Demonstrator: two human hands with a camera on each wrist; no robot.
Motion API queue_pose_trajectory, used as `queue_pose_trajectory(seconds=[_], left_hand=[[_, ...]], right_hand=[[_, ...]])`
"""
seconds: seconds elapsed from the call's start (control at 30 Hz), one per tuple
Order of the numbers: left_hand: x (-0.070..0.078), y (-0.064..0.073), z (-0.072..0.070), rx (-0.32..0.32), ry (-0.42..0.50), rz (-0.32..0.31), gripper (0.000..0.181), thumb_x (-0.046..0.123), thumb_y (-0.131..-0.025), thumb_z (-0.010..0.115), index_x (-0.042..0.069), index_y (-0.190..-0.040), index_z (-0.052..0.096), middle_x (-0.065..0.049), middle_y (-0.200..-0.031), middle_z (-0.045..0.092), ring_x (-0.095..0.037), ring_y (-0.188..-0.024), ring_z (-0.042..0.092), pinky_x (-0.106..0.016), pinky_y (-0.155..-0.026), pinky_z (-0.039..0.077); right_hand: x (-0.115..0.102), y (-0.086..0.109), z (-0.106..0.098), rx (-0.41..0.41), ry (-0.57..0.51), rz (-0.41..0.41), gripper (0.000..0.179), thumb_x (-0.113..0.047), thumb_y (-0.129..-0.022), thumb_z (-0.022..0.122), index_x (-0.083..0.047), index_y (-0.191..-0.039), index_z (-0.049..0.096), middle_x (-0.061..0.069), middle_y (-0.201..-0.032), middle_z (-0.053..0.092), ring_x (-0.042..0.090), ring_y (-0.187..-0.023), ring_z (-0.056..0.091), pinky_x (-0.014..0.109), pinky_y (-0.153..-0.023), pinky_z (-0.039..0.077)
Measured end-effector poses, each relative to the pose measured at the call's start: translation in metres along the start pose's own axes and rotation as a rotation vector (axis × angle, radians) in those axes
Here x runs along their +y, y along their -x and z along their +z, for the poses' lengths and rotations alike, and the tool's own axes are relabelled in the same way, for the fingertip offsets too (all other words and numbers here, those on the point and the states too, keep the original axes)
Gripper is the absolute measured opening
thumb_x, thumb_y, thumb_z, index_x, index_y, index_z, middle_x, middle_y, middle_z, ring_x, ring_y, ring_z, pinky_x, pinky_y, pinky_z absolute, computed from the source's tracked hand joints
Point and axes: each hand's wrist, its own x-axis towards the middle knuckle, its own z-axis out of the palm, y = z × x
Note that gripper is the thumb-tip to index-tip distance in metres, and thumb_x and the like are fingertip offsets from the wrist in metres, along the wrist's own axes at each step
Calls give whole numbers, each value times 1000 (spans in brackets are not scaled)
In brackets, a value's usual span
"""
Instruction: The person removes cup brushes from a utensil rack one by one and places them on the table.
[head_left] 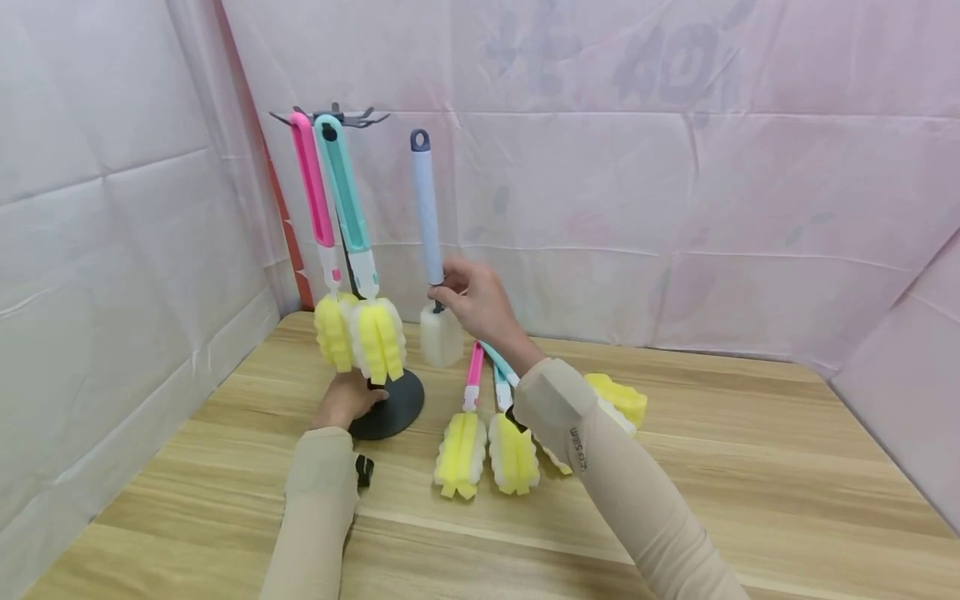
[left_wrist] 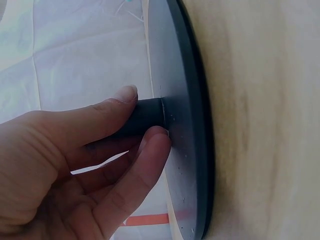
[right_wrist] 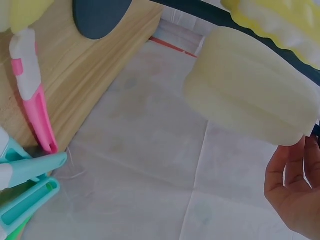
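My right hand (head_left: 480,300) pinches a blue-handled sponge brush (head_left: 427,208) near its neck, handle up and cream sponge head (right_wrist: 250,85) down, beside the stand. The loop at its top is level with a spot just below the stand's hooks. With the left hand (head_left: 348,400) I grip the dark post (left_wrist: 147,117) of the hanging stand, right above its round base (head_left: 393,408). On the stand's hooks (head_left: 360,119) hang a pink-handled sponge brush (head_left: 311,183) and a teal-handled sponge brush (head_left: 345,192), both with yellow and white heads.
Several sponge brushes lie on the wooden table (head_left: 750,467), among them a pink one (head_left: 461,450) and a teal one (head_left: 513,454), partly behind my right forearm. Another yellow sponge head (head_left: 618,400) shows right of that arm. Pale cloth walls (head_left: 675,208) enclose the table.
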Motion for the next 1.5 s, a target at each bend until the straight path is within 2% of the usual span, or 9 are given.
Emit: queue_pose_trajectory(seconds=[0.2,0.4,0.67,0.87,1.03,1.13,1.27,1.43,1.5], left_hand=[[0,-1,0,3,-1,18,58,5,-92,74,-11,-137,40,-33,-137,48,-46,-125,51,-54,-107,39],[-1,-1,0,5,-1,22,56,5,-92,74,-11,-134,41,-32,-133,51,-44,-122,52,-53,-106,40],[-2,-1,1,6,11,20,55,3,-92,74,-11,-134,42,-32,-136,50,-44,-122,52,-54,-107,39],[-1,-1,1,9,4,15,57,4,-91,75,-12,-134,41,-33,-133,51,-44,-117,55,-53,-106,40],[-1,-1,0,1,-9,-5,62,7,-93,74,-13,-139,36,-35,-138,47,-47,-125,51,-54,-108,39],[0,0,0,2,-7,-2,63,6,-93,74,-12,-139,36,-35,-138,47,-47,-124,52,-54,-108,39],[1,0,1,6,-6,-1,61,6,-92,74,-12,-138,37,-34,-131,52,-45,-114,57,-53,-106,41],[1,-1,1,6,-14,-3,60,6,-92,74,-12,-136,39,-33,-131,52,-44,-117,56,-53,-106,41],[1,-1,1,4,-12,-3,60,6,-92,75,-11,-136,38,-33,-137,48,-44,-124,51,-53,-108,39]], right_hand=[[5,1,-6,5,-13,61,19,2,-94,69,7,-112,69,17,-86,73,26,-78,65,30,-70,50],[8,2,-11,-5,-41,73,21,4,-93,68,9,-113,66,21,-87,73,27,-74,66,32,-73,55],[10,4,-12,-28,-64,145,22,3,-93,68,8,-114,61,20,-90,73,28,-80,71,36,-76,60],[11,4,-12,-47,-53,162,21,2,-93,69,7,-112,60,19,-87,73,26,-71,70,34,-71,60],[11,4,-13,-64,-51,184,20,2,-93,69,7,-110,60,18,-83,71,22,-65,68,34,-68,60],[13,5,-12,-76,-66,207,19,2,-93,69,7,-109,60,18,-82,71,22,-65,67,34,-69,60],[17,8,-10,-87,-110,249,19,3,-93,69,7,-108,58,19,-84,71,21,-65,68,34,-69,60],[21,9,-5,-91,-164,329,23,5,-92,69,8,-111,56,22,-88,72,18,-61,67,33,-65,60],[22,9,-3,-93,-176,359,26,5,-92,69,8,-113,55,23,-90,72,17,-60,67,32,-64,60]])
